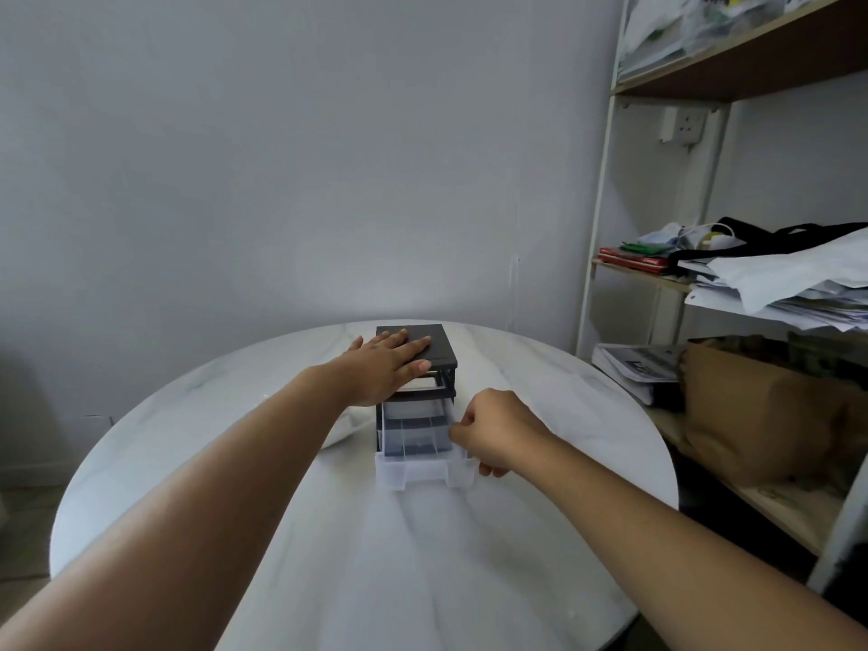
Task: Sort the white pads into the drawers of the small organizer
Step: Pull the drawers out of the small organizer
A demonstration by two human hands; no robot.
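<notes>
Clear plastic drawer juts from the organizer, mid-frame. The right hand curls round its corner while the left hand presses flat on top. It is best drawn straight and slowly. What look like the white pads lie just left of it.

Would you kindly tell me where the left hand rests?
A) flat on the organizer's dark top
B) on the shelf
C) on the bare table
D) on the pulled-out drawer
A: the left hand lies flat, fingers straight, on the dark top of the organizer, while the right hand grips the pulled-out clear drawer.
</notes>
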